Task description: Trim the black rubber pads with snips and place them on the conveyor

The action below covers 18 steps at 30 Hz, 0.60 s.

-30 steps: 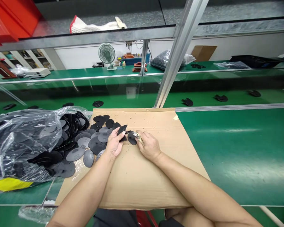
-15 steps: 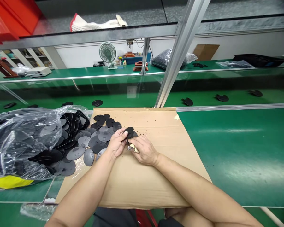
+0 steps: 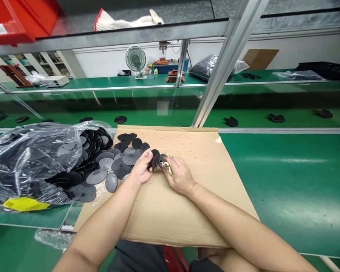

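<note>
My left hand (image 3: pixel 141 169) pinches a black oval plastic part (image 3: pixel 155 158), held on edge above the cardboard sheet (image 3: pixel 184 204). My right hand (image 3: pixel 180 175) is closed around a small metal cutter with a yellowish handle (image 3: pixel 166 165), its tip right beside the part. Both hands meet near the middle of the cardboard. Just left of my left hand lies a loose pile of grey and black oval parts (image 3: pixel 113 166), spilling from a clear plastic bag (image 3: pixel 31 158).
A slanted aluminium post (image 3: pixel 221 71) rises behind the cardboard. Single black parts (image 3: pixel 231 121) lie on the green conveyor belt beyond the rail. A fan (image 3: pixel 136 60), a full bag and boxes stand on the far bench. A red bin (image 3: pixel 14 19) sits on the upper shelf.
The black part turned in my left hand, from flat to on edge. The cutter in my right hand dropped below the part, then came back beside it. My view drifted left.
</note>
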Available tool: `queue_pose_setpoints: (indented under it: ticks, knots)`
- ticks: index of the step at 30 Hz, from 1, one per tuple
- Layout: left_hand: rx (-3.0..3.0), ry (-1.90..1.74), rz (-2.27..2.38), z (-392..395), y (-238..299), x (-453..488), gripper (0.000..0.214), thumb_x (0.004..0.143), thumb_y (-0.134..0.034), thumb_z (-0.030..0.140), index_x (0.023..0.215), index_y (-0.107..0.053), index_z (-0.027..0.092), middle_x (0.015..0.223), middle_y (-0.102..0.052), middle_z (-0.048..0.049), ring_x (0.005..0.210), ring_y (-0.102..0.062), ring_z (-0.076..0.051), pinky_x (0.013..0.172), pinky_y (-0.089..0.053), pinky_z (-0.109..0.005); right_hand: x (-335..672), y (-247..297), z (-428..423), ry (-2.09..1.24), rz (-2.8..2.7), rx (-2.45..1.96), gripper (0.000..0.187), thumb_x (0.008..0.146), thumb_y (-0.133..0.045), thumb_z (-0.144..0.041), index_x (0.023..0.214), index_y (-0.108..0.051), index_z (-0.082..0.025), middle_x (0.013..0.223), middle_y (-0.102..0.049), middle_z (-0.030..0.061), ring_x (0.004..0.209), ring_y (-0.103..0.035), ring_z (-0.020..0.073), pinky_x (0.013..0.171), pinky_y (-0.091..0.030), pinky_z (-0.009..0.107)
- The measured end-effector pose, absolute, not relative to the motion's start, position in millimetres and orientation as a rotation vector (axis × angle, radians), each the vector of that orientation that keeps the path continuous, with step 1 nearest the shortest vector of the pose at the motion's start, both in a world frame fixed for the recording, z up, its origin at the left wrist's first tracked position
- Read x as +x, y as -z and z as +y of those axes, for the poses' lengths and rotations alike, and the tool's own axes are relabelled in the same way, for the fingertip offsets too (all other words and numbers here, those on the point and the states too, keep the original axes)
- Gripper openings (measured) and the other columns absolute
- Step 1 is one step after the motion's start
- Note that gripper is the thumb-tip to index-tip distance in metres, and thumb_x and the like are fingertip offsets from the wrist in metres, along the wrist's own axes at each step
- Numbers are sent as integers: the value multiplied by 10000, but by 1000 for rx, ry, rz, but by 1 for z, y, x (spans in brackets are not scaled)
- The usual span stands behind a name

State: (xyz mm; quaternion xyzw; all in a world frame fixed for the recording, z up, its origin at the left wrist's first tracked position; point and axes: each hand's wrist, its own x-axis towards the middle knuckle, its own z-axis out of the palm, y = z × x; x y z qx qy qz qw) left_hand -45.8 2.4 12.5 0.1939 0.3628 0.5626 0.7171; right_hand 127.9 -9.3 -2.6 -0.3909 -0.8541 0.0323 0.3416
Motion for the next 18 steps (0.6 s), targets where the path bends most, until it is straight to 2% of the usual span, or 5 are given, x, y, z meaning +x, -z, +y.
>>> queue_pose_setpoints:
  ticks: [8,18]
  knots:
    - [429,-1107,739,2,-14,-47,405,680,-792,287,987,-549,182,674,-487,29,458,-446,-50,348,-244,-113,129,0,-8,-93,-2344,-1070,401,858,-488,-230,1239,-493,-105,967,-585,124,891,-513,250,838,-420,368]
    - [470,-1081,756,2,-14,-47,373,712,-761,307,991,-547,181,664,-464,34,424,-404,-41,347,-227,-123,126,-4,-10,-98,-2463,-1162,424,835,-507,-210,1247,-495,-112,1012,-608,122,902,-548,246,854,-431,356]
